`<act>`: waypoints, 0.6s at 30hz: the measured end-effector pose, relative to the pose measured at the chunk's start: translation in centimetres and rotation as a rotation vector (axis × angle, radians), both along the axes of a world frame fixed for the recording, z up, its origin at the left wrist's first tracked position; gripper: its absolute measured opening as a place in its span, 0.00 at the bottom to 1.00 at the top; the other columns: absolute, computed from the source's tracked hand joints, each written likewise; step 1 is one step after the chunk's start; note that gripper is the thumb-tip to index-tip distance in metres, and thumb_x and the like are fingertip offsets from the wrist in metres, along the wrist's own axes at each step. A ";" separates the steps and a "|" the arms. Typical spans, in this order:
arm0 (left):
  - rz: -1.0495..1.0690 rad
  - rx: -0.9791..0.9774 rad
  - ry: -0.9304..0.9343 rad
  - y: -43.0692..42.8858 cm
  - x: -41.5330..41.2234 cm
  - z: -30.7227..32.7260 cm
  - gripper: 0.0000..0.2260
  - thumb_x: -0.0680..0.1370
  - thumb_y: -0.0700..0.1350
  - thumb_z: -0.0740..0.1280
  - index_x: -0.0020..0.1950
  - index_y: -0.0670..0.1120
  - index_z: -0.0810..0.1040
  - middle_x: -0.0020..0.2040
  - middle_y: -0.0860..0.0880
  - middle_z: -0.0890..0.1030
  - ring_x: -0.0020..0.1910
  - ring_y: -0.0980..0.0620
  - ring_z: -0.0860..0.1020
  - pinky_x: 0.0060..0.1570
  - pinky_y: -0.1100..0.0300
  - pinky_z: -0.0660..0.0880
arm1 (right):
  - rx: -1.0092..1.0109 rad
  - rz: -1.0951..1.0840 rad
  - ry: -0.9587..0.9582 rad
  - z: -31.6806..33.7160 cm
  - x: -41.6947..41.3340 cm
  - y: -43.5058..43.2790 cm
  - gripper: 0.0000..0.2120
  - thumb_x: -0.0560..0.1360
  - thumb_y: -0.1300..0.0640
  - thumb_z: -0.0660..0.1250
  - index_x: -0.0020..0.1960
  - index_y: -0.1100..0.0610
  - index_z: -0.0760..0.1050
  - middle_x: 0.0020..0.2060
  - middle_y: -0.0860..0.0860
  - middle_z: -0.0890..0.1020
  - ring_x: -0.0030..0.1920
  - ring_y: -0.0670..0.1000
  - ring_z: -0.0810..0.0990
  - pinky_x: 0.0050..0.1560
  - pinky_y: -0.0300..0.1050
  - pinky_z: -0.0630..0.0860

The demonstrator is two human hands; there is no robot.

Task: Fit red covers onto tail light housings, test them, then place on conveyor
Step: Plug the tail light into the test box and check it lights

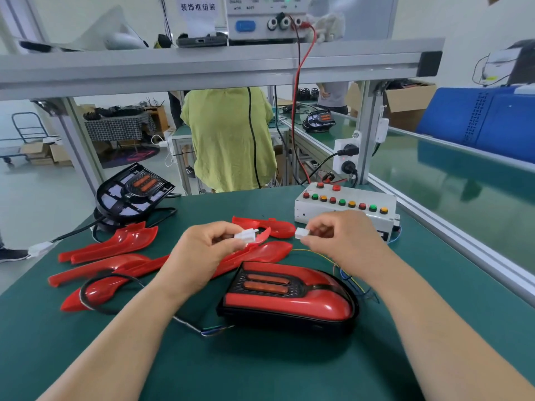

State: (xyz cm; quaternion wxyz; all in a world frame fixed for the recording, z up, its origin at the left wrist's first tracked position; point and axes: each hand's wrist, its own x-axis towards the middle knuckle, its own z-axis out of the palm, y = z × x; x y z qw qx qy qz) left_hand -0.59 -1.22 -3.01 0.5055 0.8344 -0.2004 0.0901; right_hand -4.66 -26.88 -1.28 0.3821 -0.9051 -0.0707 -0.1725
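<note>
Bright, even light falls from overhead and casts no hard shadows. Only a soft dark patch lies on the counter (260, 377) under the near side of the tail light (292, 299). White glints streak its glossy shell and the red covers (115, 244). The conveyor (428, 172) has a mirror-like sheen. Wide-angle distortion bows the shelf rail (202, 65) and stretches the edges. The centre is sharp; the paper sign (198, 7) is soft.

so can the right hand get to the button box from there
Probably yes: the button box sits just behind the right hand with nothing between, though that hand is pinching a white plug.
</note>
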 end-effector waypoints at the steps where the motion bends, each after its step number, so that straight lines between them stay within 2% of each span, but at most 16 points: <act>1: -0.004 0.010 0.009 -0.1 0.0 -0.1 0.06 0.72 0.48 0.75 0.45 0.60 0.84 0.40 0.43 0.81 0.37 0.57 0.74 0.45 0.54 0.72 | -0.016 -0.003 0.014 -0.1 0.0 -0.1 0.09 0.70 0.53 0.76 0.35 0.44 0.78 0.33 0.45 0.83 0.34 0.40 0.78 0.43 0.38 0.74; 4: -0.002 0.045 0.024 -0.6 -0.2 -0.5 0.09 0.75 0.44 0.74 0.46 0.60 0.84 0.43 0.46 0.84 0.40 0.56 0.76 0.49 0.49 0.74 | -0.045 -0.045 0.025 -0.5 0.4 -0.4 0.08 0.70 0.56 0.75 0.38 0.44 0.79 0.36 0.44 0.83 0.39 0.43 0.80 0.44 0.37 0.74; 6: 0.017 0.069 0.018 -0.5 -0.1 -0.8 0.12 0.75 0.43 0.73 0.45 0.63 0.83 0.41 0.52 0.84 0.39 0.59 0.77 0.47 0.59 0.73 | -0.078 -0.075 0.051 -0.8 0.7 -0.9 0.05 0.71 0.56 0.74 0.42 0.47 0.80 0.38 0.43 0.83 0.42 0.44 0.81 0.45 0.35 0.74; 9: 0.040 0.158 0.045 -0.4 0.0 -1.2 0.15 0.76 0.41 0.72 0.44 0.65 0.83 0.42 0.61 0.84 0.40 0.65 0.79 0.43 0.75 0.70 | -0.107 -0.123 0.102 -1.4 1.0 -1.6 0.04 0.71 0.53 0.74 0.45 0.49 0.81 0.39 0.44 0.82 0.44 0.46 0.81 0.50 0.43 0.77; 11: 0.050 0.236 0.079 -0.5 0.0 -1.3 0.13 0.76 0.42 0.72 0.41 0.62 0.82 0.43 0.64 0.83 0.43 0.68 0.79 0.44 0.78 0.68 | -0.132 -0.129 0.173 -1.7 1.2 -1.7 0.05 0.72 0.49 0.74 0.44 0.49 0.80 0.40 0.44 0.82 0.44 0.47 0.81 0.50 0.45 0.78; 13: 0.049 0.327 0.080 -0.6 -0.1 -1.3 0.12 0.78 0.43 0.71 0.43 0.62 0.80 0.45 0.64 0.82 0.47 0.71 0.77 0.45 0.81 0.66 | -0.228 -0.113 0.276 -2.0 1.3 -1.8 0.09 0.72 0.45 0.74 0.46 0.50 0.81 0.42 0.45 0.83 0.46 0.48 0.81 0.51 0.46 0.78; 16: 0.058 0.391 0.069 -0.5 -0.3 -0.9 0.07 0.78 0.44 0.70 0.50 0.58 0.83 0.48 0.65 0.80 0.51 0.70 0.76 0.47 0.81 0.65 | -0.342 -0.096 0.333 -2.2 1.2 -1.8 0.17 0.72 0.43 0.73 0.57 0.50 0.82 0.51 0.48 0.83 0.54 0.50 0.80 0.57 0.47 0.76; 18: 0.100 0.411 0.077 -0.5 -0.7 -0.3 0.03 0.78 0.49 0.69 0.46 0.56 0.82 0.46 0.61 0.81 0.49 0.64 0.78 0.47 0.74 0.69 | -0.312 -0.109 0.261 -2.2 1.2 -1.6 0.18 0.72 0.44 0.74 0.59 0.50 0.81 0.52 0.49 0.81 0.55 0.51 0.79 0.57 0.47 0.75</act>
